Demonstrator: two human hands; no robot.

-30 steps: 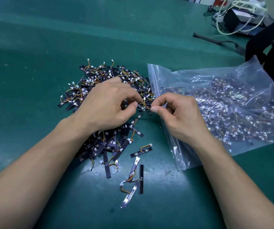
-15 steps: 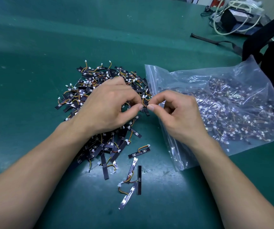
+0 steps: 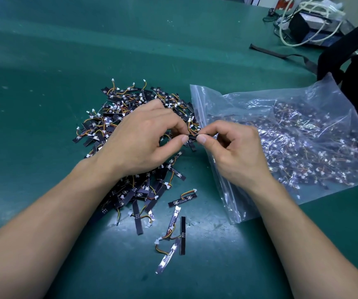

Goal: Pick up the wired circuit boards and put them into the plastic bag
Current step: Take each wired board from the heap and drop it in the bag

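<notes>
A green tabletop carries a heap of wired circuit boards, a few strays nearer the person, and a clear plastic bag of boards just beside the heap. Cables and a black strap lie at the far right.

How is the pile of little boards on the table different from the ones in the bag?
The loose pile lies bare on the green table, left of the plastic bag; the bagged boards sit inside clear plastic. The pile's black strips look sharp and dark; the bagged ones look hazy under shiny wrinkles. A few pile strips have strayed off; the bagged ones stay contained. Both have white plugs and orange wires.
</notes>
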